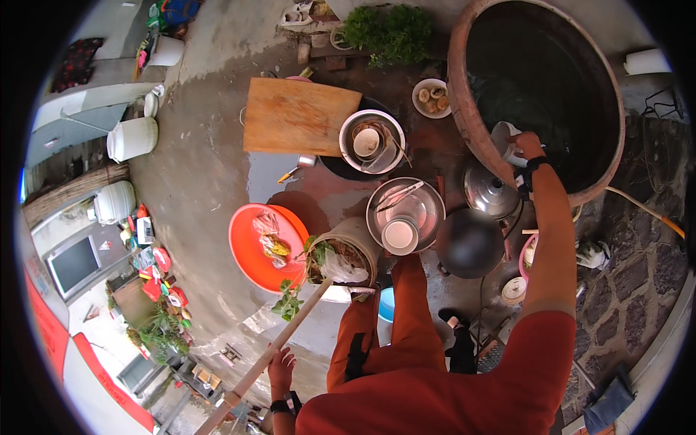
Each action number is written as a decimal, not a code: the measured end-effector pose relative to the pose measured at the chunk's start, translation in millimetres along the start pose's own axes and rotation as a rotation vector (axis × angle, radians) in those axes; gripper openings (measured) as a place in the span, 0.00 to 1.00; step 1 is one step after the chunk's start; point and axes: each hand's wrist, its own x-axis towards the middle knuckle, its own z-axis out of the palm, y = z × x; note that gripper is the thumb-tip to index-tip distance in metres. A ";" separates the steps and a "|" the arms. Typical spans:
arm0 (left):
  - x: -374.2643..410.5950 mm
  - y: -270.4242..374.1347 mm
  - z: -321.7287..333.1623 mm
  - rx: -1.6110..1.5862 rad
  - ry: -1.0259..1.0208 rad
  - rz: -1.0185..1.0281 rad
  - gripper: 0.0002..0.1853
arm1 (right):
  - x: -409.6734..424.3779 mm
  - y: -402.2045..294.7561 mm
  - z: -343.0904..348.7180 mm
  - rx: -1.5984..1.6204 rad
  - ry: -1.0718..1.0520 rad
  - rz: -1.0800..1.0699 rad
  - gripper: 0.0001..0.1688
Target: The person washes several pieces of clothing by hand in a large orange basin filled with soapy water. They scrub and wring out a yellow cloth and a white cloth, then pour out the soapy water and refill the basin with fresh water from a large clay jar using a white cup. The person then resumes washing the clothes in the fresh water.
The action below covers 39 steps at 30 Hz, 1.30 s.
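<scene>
My right hand (526,145) grips a white plastic scoop or jug (507,142) just inside the rim of a large clay vat (459,103) of dark water. Low at the left, my left hand (281,368) has its fingers apart beside a long wooden pole (266,356); whether it touches the pole is unclear. The pole's upper end meets a bucket (353,231) of scraps, greens and a clear plastic bag. Right of that bucket, a metal basin (435,206) holds tongs and a white bowl (399,236). Above it, another basin (346,133) holds a bowl and utensils.
A wooden cutting board (296,117) lies beside the upper basin. An orange plastic basin (239,244) stands at the left. A dark wok (470,244) and a metal lid (491,190) are near my right arm. Another person's foot (452,321) shows below. The ground looks wet.
</scene>
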 end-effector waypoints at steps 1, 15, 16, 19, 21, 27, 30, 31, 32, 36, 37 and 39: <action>-2.1 0.9 0.7 -0.007 0.009 -0.004 0.28 | -4.1 -1.7 -0.4 0.204 -0.096 -0.067 0.20; -5.8 1.4 -3.2 -0.041 -0.019 0.037 0.30 | -135.9 -74.6 -24.5 1.075 -0.113 -0.359 0.10; -9.9 2.5 -1.4 -0.049 -0.018 0.052 0.30 | -153.9 -88.7 -27.1 1.009 -0.078 -0.412 0.07; -14.9 4.8 3.4 -0.073 -0.029 0.118 0.32 | -200.4 -122.9 -37.2 0.900 -0.125 -0.525 0.07; -9.5 1.1 -2.1 -0.073 -0.037 0.173 0.33 | -231.8 -145.6 -28.3 0.841 -0.151 -0.567 0.08; -5.5 -11.1 -18.1 -0.112 -0.043 0.211 0.33 | -299.1 -199.7 76.4 0.645 -0.402 -0.590 0.08; -5.1 -29.0 -35.8 -0.183 -0.073 0.207 0.33 | -315.3 -205.8 157.6 0.565 -0.538 -0.530 0.08; -6.6 -32.8 -42.2 -0.200 -0.085 0.213 0.33 | -319.5 -206.8 189.0 0.547 -0.611 -0.519 0.08; -13.0 -43.3 -51.3 -0.232 -0.049 0.191 0.33 | -324.4 -206.9 225.3 0.520 -0.645 -0.500 0.08; -29.2 -94.9 -91.0 -0.352 0.063 0.107 0.34 | -372.5 -211.8 369.5 0.388 -0.763 -0.423 0.09; -34.1 -109.1 -101.2 -0.384 0.092 0.082 0.34 | -392.0 -212.9 402.7 0.361 -0.802 -0.394 0.10; -42.9 -130.8 -118.7 -0.442 0.131 0.036 0.33 | -413.8 -210.5 468.3 0.308 -0.809 -0.383 0.09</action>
